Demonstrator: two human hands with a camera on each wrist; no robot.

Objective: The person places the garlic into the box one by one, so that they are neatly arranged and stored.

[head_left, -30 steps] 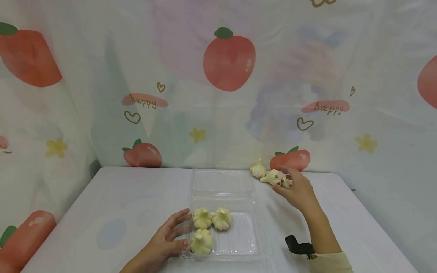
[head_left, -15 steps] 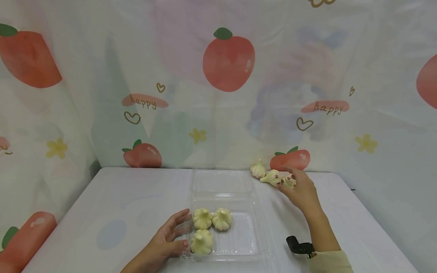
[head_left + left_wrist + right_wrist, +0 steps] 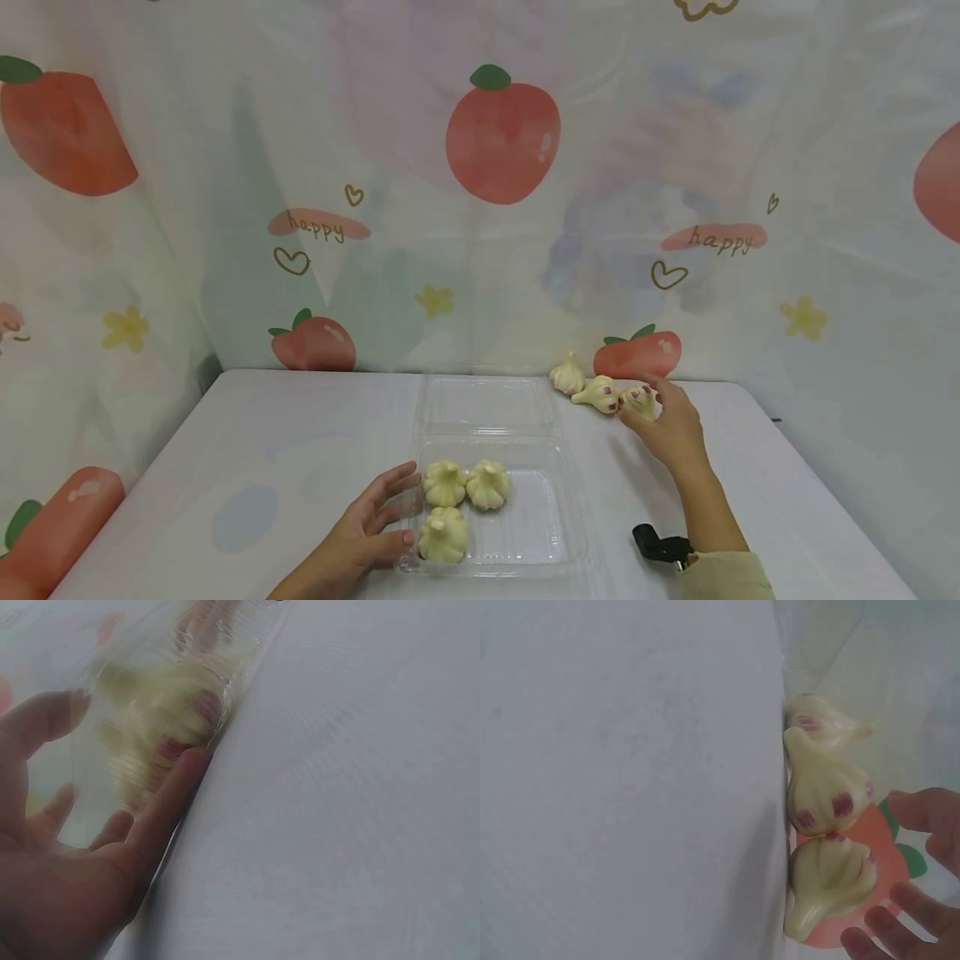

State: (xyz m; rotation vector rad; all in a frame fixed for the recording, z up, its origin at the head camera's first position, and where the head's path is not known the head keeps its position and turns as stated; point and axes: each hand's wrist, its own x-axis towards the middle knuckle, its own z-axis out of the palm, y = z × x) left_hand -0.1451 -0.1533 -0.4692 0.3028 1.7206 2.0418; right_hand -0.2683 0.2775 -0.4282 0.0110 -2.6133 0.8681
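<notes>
Three garlics sit in the clear box (image 3: 528, 521) in front of the person, all on its left side: one at the back (image 3: 445, 483), another just beside it (image 3: 488, 485), and one nearer the person (image 3: 443, 535). The box's right part is bare, and its lid (image 3: 487, 404) lies folded back on the worktop (image 3: 300, 437).

Three more rest in a slanting row at the far edge, right of the lid: the left bulb (image 3: 567, 375), the middle bulb (image 3: 598, 395) and the right bulb (image 3: 639, 402).

The right hand (image 3: 673, 429) is at that right bulb, thumb and fingers parted around it. From its wrist the grip looks wide, with a gap to the bulb, so I'd say it has hold of nothing. The left hand (image 3: 366, 525) is spread along the box's left wall, fingers loose, seemingly just steadying it.

I take the step in hand to be getting hold of the right bulb. The next move would call for closing on it squarely, without nudging the middle one close beside it.
</notes>
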